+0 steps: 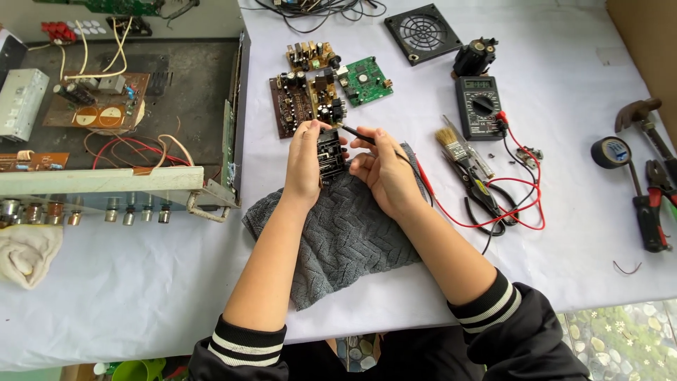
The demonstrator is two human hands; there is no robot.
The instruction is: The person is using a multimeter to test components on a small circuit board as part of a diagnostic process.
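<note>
Over a grey towel (338, 240) near the front edge of a white-covered surface (141, 296), the left hand (305, 166) holds a small black circuit module (330, 155) upright while the right hand (384, 173) sets a thin black probe (356, 134) against its top. Brown circuit boards (303, 102) and a green board (367, 80) lie behind; a multimeter (479, 106) sits to the right, an opened amplifier chassis (120, 113) at the left edge.

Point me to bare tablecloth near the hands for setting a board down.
Bare cloth lies left of the grey towel, below the open chassis, and right of the towel, between the red leads and the table edge. It is crowded above the hands, at the circuit boards, and around the multimeter, brush and pliers.
</note>
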